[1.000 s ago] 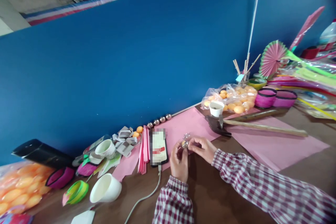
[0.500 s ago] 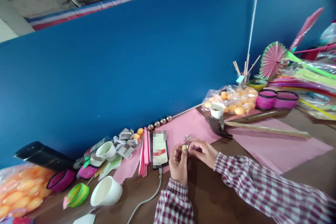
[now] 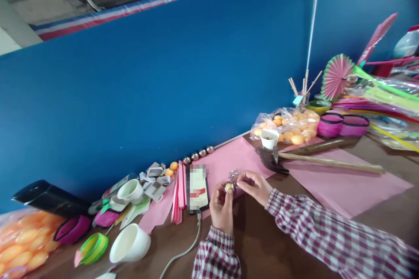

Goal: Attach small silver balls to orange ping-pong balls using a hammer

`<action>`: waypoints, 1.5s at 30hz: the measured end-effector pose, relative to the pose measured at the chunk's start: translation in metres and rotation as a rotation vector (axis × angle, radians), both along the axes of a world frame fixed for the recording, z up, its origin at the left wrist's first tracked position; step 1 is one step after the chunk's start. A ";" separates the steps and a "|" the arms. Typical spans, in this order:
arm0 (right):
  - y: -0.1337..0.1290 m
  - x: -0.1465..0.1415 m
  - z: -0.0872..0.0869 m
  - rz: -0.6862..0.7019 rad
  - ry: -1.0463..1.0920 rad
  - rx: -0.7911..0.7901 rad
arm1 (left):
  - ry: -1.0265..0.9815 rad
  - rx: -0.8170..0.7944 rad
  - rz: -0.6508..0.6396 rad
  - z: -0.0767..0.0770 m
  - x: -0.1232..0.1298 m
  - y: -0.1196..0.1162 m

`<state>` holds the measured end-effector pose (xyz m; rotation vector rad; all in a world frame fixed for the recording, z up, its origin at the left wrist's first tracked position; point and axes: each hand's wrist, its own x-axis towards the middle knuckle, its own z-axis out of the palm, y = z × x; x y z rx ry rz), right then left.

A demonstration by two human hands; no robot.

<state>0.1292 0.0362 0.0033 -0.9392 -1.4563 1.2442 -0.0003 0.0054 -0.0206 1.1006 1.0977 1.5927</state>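
One ball (image 3: 229, 186) in left hand (image 3: 222, 209), near paper (image 3: 244, 157) edge

We count two purple rings (image 3: 330, 127) toward three o'clock, two toward eight; four lined-up silver balls (image 3: 202, 153) and one phone (image 3: 197, 187) between six and seven; two hands (image 3: 221, 211) at five.

No legible txt, nos. or logos; phone (image 3: 198, 188) scrn pixelated, can't read.
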 end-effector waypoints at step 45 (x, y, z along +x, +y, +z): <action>-0.007 -0.002 -0.002 -0.145 -0.231 0.222 | -0.030 -0.058 0.035 -0.002 -0.001 0.000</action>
